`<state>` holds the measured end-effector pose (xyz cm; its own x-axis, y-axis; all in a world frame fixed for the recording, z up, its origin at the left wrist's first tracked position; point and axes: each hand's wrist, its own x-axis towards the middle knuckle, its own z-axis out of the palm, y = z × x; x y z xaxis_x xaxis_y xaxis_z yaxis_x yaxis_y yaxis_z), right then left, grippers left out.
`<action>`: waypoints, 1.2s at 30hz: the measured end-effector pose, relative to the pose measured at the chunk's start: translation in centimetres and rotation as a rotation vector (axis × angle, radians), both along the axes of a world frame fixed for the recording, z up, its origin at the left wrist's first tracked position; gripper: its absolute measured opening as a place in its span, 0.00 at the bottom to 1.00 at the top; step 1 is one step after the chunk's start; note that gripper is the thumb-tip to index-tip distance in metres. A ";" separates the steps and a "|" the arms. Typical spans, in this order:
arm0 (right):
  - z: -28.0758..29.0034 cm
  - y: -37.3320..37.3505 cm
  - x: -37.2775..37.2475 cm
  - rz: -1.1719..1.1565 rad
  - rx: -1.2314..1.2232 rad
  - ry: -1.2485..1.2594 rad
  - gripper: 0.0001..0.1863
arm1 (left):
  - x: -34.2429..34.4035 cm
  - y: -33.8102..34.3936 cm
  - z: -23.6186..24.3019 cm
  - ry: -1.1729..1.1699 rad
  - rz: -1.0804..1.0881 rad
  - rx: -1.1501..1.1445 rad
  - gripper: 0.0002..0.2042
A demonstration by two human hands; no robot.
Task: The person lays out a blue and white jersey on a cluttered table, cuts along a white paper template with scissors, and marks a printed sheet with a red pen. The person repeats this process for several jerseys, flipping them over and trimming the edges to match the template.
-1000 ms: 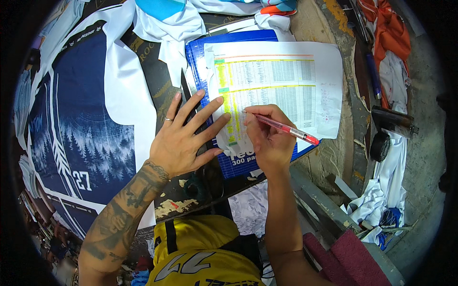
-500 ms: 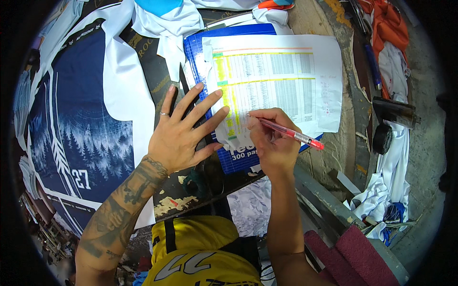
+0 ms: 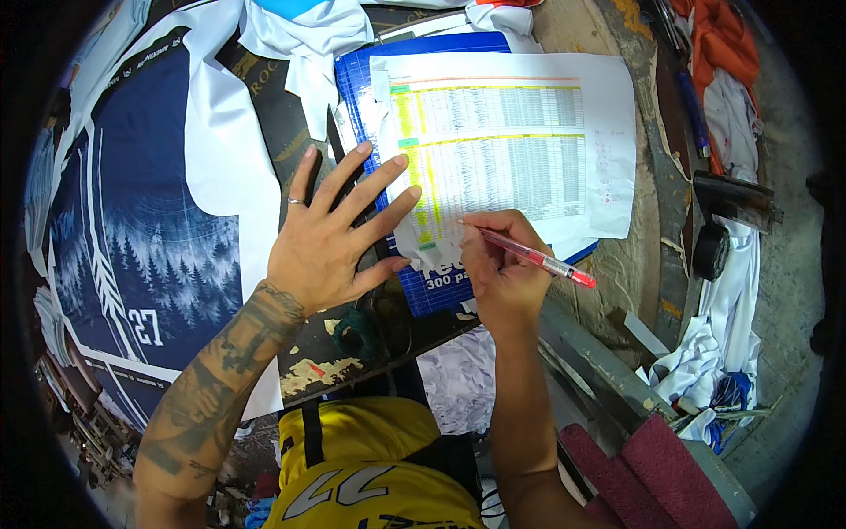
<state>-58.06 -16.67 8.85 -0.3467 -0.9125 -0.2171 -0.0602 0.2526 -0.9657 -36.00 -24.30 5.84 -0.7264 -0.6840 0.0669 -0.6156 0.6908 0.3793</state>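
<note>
A printed sheet (image 3: 612,97) with a dense table and yellow and green marked strips lies on a blue pad (image 3: 355,78). My right hand (image 3: 504,264) grips a red pen (image 3: 538,257), its tip down at the sheet's lower part, left of centre. Spread flat, my left hand (image 3: 339,234) rests with its fingertips at the left edges of the sheet and pad; a ring circles one finger. Left of that hand lies a dark navy printed fabric panel (image 3: 159,229) with a white border and a forest pattern.
White fabric (image 3: 308,40) is heaped at the back of the table. At the right, orange cloth (image 3: 718,44) and white cloth (image 3: 736,282) hang beyond the table edge, near a black roll (image 3: 710,250). A maroon padded piece (image 3: 674,476) sits at lower right.
The whole view has shifted slightly, so sheet and hands sit a little differently in the picture. The pen stays in my right hand at nearly the same spot on the sheet.
</note>
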 end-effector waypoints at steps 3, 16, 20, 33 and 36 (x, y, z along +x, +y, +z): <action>-0.4 0.2 0.0 0.004 -0.007 -0.017 0.04 | 0.0 0.0 0.0 -0.005 -0.003 0.004 0.37; -0.9 0.2 -0.6 -0.039 -0.061 -0.153 0.05 | 0.1 0.0 -0.2 0.011 -0.002 0.013 0.38; -1.1 0.3 -0.5 -0.009 -0.002 -0.026 0.05 | 0.1 0.0 -0.1 0.009 -0.005 0.009 0.38; -0.3 0.0 -0.2 0.010 0.057 0.042 0.03 | 0.1 0.0 -0.1 0.007 -0.008 0.021 0.38; -0.5 -0.2 -0.2 0.029 0.022 0.139 0.04 | 0.1 0.0 -0.1 -0.005 -0.010 0.018 0.37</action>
